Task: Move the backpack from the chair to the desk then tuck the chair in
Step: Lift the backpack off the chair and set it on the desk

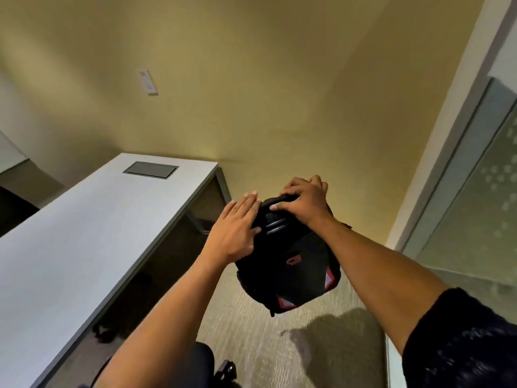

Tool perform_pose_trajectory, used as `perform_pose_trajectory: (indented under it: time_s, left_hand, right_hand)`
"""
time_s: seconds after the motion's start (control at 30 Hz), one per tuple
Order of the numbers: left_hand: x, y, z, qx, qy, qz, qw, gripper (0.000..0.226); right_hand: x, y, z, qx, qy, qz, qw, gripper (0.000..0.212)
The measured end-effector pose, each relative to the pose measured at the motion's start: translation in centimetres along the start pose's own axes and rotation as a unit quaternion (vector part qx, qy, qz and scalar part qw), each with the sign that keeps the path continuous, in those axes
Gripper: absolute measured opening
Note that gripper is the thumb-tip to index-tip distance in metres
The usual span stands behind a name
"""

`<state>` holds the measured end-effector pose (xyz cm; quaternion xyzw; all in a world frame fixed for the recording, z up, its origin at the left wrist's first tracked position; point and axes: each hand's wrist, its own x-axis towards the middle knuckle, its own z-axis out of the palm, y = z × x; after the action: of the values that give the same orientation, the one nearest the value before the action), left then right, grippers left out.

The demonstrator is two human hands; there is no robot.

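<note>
**Backpack held in the air beside the desk**

Backpack (291,259), black with red and reflective patches, was held clear of the carpet by both hands, to the right of the desk (84,225) and not touching it. The long white desk top was seen running from the lower left toward the yellow wall, with a grey rectangular hatch (151,169) set into its far end. A frosted glass partition (475,191) was seen at the right. A dark chair (205,362), only partly in view, was placed at the bottom edge, below the arms, with one caster (228,369) showing.

Both bare forearms were stretched forward and upward. The right hand (305,204) was curled over the top of the bag, its fingers clenched around the carry handle. The left hand (236,231) was laid flat against the bag's left side, fingers nearly straight and close together, the thumb pressed to the fabric. A dark sleeve (461,340) was seen on the right upper arm.
</note>
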<state>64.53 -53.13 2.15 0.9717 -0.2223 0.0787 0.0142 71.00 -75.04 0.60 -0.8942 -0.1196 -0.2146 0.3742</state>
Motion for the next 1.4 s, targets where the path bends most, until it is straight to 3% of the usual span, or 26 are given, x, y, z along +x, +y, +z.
perform_pose_trajectory:
  time_s: [0.13,0.27,0.53,0.8,1.07,1.4]
  left_hand:
    - [2.2,-2.9,1.1,-0.11,0.043,-0.122,0.986,0.072]
    - [4.7,-6.7,0.6,-0.144,0.078,-0.176,0.971,0.078]
    - [10.8,-19.2,-0.5,-0.121,0.15,-0.188,0.963,0.067]
    - [15.9,-36.0,-0.9,-0.15,0.196,-0.216,0.945,0.072]
    - [22.8,-46.7,-3.9,-0.167,0.314,-0.258,0.898,0.037]
    - [30.1,-58.7,-3.7,-0.161,0.33,-0.295,0.882,0.036]
  right_hand:
    - [5.9,0.0,2.1,0.026,0.011,-0.014,1.0,0.043]
    - [11.1,-1.2,5.1,0.033,0.0,-0.04,0.999,0.042]
    - [23.0,-5.3,13.3,0.058,0.013,-0.033,0.998,0.041]
    - [33.4,-12.0,23.7,0.04,0.059,-0.014,0.997,0.042]
    - [42.3,-17.0,30.1,0.052,0.145,-0.028,0.988,0.045]
    - [54.7,-18.5,40.8,0.093,0.091,-0.054,0.99,0.038]
